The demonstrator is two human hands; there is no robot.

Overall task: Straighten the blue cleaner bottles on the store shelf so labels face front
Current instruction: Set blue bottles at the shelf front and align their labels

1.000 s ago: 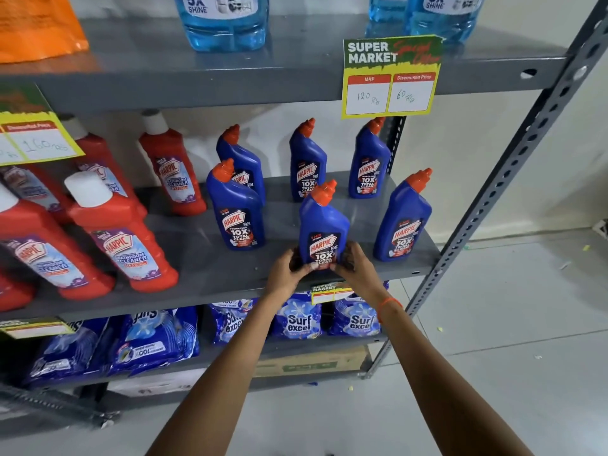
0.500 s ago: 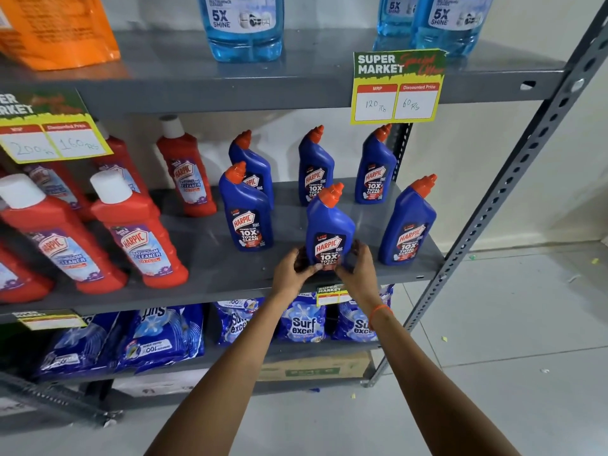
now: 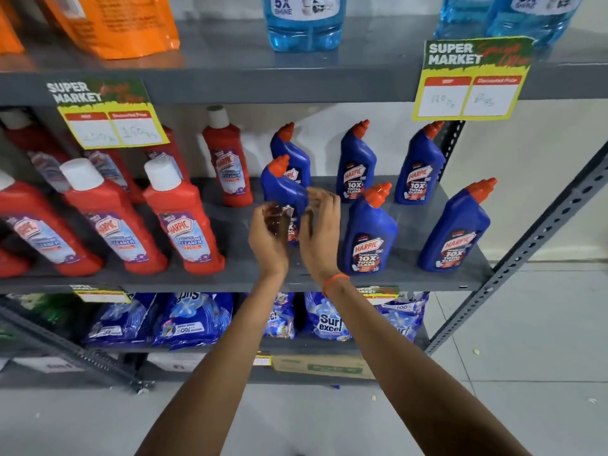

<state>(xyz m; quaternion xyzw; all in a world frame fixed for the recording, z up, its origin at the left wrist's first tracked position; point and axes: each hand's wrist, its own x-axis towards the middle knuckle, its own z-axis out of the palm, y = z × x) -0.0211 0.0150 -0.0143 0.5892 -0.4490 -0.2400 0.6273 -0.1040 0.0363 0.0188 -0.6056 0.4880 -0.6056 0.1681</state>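
We see both hands raised to the front-left blue cleaner bottle [image 3: 284, 189] on the middle shelf [image 3: 237, 281]: the left hand [image 3: 268, 236] cups its lower left side with curled fingers, and the right hand [image 3: 320, 232] has loosely spread fingers at its right shoulder, an orange band [image 3: 334, 282] on that wrist. Motion blur keeps us from telling whether either hand grips the bottle firmly or only touches it. Half a second ago these hands sat low on the front-centre bottle [image 3: 370, 238]; they have since left it and shifted one bottle to the left, and the view has closed in on the shelf. The released bottle stands upright near the shelf's front edge, its label turned towards us. The bottle between the hands leans its orange cap left, with most of its label hidden behind the palms. Three more blue bottles stand in a back row, and a fifth bottle [image 3: 455, 228] stands front right, label forward. Red bathroom cleaner bottles [image 3: 184, 222] fill the left half of the same shelf.
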